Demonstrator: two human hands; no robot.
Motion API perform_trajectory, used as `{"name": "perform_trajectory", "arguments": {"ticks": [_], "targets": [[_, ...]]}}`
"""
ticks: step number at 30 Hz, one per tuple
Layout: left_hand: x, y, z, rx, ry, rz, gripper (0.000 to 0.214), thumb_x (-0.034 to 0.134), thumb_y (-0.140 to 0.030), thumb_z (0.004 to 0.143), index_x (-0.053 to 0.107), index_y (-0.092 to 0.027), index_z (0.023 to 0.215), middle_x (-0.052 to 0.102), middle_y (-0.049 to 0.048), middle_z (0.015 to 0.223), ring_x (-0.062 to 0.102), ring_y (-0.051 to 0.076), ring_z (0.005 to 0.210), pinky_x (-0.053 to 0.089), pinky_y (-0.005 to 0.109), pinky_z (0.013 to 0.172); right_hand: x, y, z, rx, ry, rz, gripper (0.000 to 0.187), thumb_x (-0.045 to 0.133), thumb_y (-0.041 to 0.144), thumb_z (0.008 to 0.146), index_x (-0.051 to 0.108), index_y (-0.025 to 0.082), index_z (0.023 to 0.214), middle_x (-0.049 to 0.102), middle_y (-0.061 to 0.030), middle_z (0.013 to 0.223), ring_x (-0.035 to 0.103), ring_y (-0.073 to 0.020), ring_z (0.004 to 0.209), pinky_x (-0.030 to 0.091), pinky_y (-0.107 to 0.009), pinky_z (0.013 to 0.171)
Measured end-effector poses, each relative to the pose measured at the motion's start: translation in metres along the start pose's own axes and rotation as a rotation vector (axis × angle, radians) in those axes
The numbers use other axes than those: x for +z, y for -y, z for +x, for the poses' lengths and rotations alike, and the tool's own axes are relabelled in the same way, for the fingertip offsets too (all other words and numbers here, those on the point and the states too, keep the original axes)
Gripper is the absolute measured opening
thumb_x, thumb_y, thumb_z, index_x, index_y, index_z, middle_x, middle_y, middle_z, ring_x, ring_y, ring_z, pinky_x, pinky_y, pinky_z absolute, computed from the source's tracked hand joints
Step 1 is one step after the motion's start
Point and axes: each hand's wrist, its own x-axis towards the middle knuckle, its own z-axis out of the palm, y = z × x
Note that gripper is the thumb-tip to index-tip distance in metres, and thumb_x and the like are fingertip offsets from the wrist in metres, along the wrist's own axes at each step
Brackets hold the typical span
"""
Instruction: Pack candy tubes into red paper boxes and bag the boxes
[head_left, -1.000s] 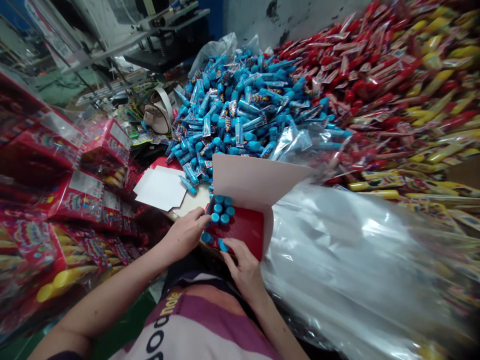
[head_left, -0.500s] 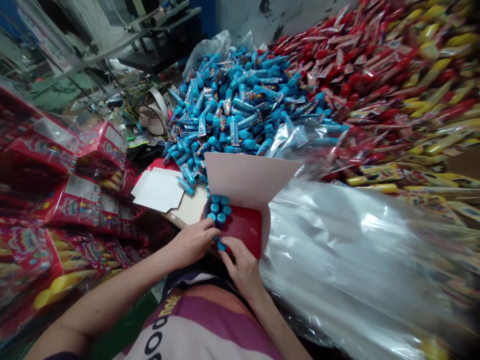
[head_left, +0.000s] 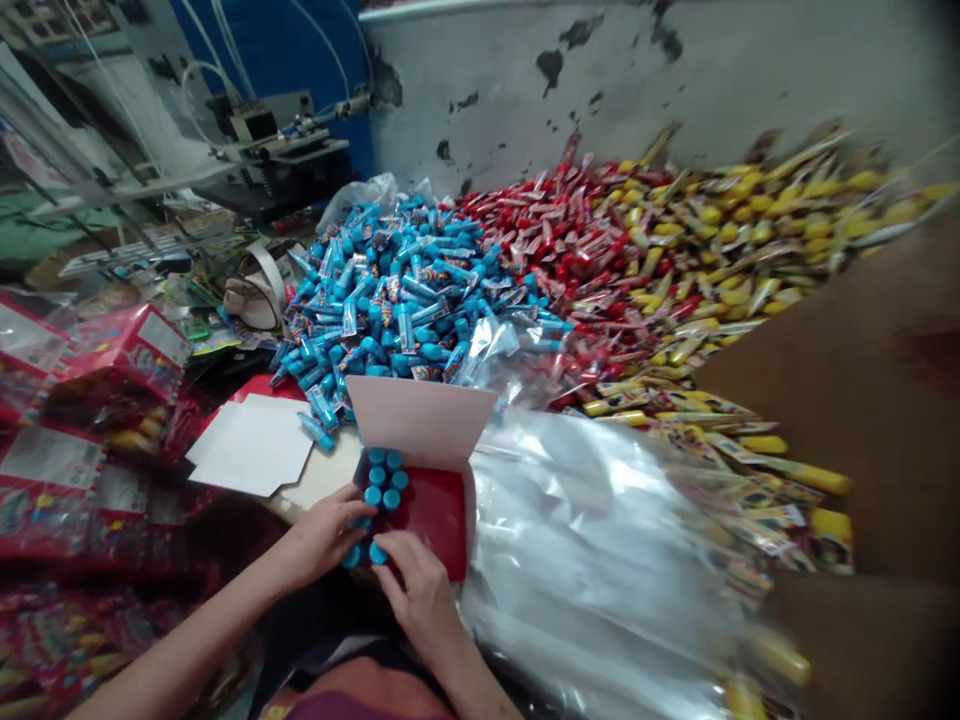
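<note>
An open box [head_left: 448, 515] with a red inside and a raised pale flap [head_left: 420, 415] stands in front of me. Blue-capped tubes [head_left: 377, 477] stand upright in rows along its left side, caps up. At the box's near left, my left hand [head_left: 330, 535] has its fingers bent and closed around a tube among the caps, partly hiding it. My right hand [head_left: 421, 585] pinches another blue-capped tube [head_left: 378, 553] between thumb and fingers at the near edge. One more blue cap [head_left: 351, 557] shows below my left fingertips.
Behind the box rises a heap of blue tubes [head_left: 397, 290], beside red [head_left: 555, 230] and yellow ones [head_left: 727, 220]. Clear plastic sheeting [head_left: 585, 560] lies right of the box. White card sheets [head_left: 255, 445] are at left, near stacked red packed boxes [head_left: 127, 360]. Brown cardboard [head_left: 847, 380] stands far right.
My view has swung up and to the right, so the wall and brown cardboard show more. My hands have spread slightly apart at the box's near side, uncovering more blue caps.
</note>
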Motion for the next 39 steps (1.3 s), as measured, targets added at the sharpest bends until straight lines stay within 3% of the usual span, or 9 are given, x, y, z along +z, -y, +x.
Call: {"name": "perform_trajectory", "arguments": {"ticks": [9,15,18,22,28,31,34,37,39], "targets": [[0.004,-0.002,0.003,-0.145,-0.024,-0.234,0.024,0.057,-0.03,0.084,0.073,-0.019,0.099,0.063,0.0068,0.096,0.061,0.019,0.089,0.048,0.029,0.082,0.003,-0.003,0.005,0.012,0.007,-0.026,0.025,0.052,0.019,0.089,0.06,0.024,0.113,0.069,-0.0049,0.1,0.067,-0.019,0.088,0.056,-0.03,0.079],[0.0,0.006,-0.007,-0.161,-0.068,-0.315,0.024,0.06,-0.031,0.081,0.073,-0.021,0.099,0.066,0.005,0.094,0.061,0.018,0.087,0.047,0.028,0.08,-0.012,-0.004,-0.003,0.044,0.032,-0.037,0.043,0.057,0.02,0.088,0.052,0.023,0.131,0.067,-0.0058,0.115,0.066,-0.0172,0.104,0.053,-0.026,0.09],[-0.013,0.03,0.002,-0.179,-0.21,-0.281,0.028,0.055,-0.034,0.086,0.07,-0.021,0.105,0.069,0.0052,0.096,0.063,0.019,0.087,0.049,0.028,0.079,-0.029,-0.014,-0.011,0.093,-0.058,-0.136,0.036,0.054,0.026,0.091,0.055,0.022,0.126,0.068,-0.0062,0.115,0.066,-0.0182,0.104,0.054,-0.028,0.09],[-0.03,0.086,0.032,-0.436,-0.531,0.073,0.034,0.048,-0.014,0.086,0.065,-0.019,0.114,0.064,0.01,0.107,0.06,0.023,0.098,0.048,0.037,0.089,-0.049,-0.029,-0.015,0.195,-0.133,-0.275,0.03,0.052,0.036,0.093,0.061,0.02,0.116,0.07,-0.0076,0.11,0.069,-0.0209,0.095,0.056,-0.032,0.085],[-0.02,0.127,0.064,-0.467,-0.52,0.203,0.033,0.049,0.001,0.078,0.067,-0.019,0.098,0.047,0.0139,0.139,0.037,0.032,0.134,0.027,0.054,0.11,-0.048,-0.025,-0.02,0.196,-0.118,-0.255,0.028,0.048,0.039,0.094,0.066,0.021,0.107,0.071,-0.0063,0.103,0.07,-0.0197,0.087,0.056,-0.03,0.081],[-0.015,0.121,0.059,-0.429,-0.488,0.187,0.027,0.057,-0.003,0.077,0.065,-0.019,0.097,0.046,0.0137,0.141,0.032,0.033,0.138,0.021,0.056,0.112,-0.043,-0.018,-0.022,0.244,-0.121,-0.218,0.028,0.048,0.039,0.094,0.067,0.021,0.105,0.071,-0.0064,0.103,0.069,-0.0199,0.09,0.055,-0.031,0.083],[-0.019,0.102,0.04,-0.4,-0.448,0.118,0.02,0.062,-0.018,0.08,0.062,-0.018,0.1,0.062,0.0128,0.119,0.055,0.03,0.117,0.039,0.049,0.101,-0.042,-0.011,-0.015,0.284,-0.127,-0.179,0.027,0.049,0.038,0.094,0.067,0.022,0.105,0.071,-0.0065,0.102,0.068,-0.0201,0.091,0.055,-0.032,0.083],[-0.026,0.063,0.015,-0.35,-0.393,-0.091,0.024,0.052,-0.037,0.089,0.06,-0.017,0.101,0.066,0.003,0.084,0.065,0.019,0.077,0.051,0.031,0.072,-0.042,0.004,0.007,0.252,-0.126,-0.101,0.025,0.054,0.036,0.091,0.066,0.021,0.107,0.071,-0.0067,0.104,0.069,-0.0196,0.09,0.055,-0.032,0.082],[-0.029,0.029,0.0,-0.254,-0.275,-0.46,0.03,0.053,-0.044,0.088,0.06,-0.016,0.098,0.062,-0.0006,0.073,0.06,0.015,0.063,0.048,0.025,0.06,-0.038,0.019,0.029,0.235,-0.106,0.002,0.03,0.057,0.034,0.089,0.063,0.022,0.116,0.069,-0.0074,0.109,0.069,-0.0181,0.09,0.056,-0.031,0.082]]}}
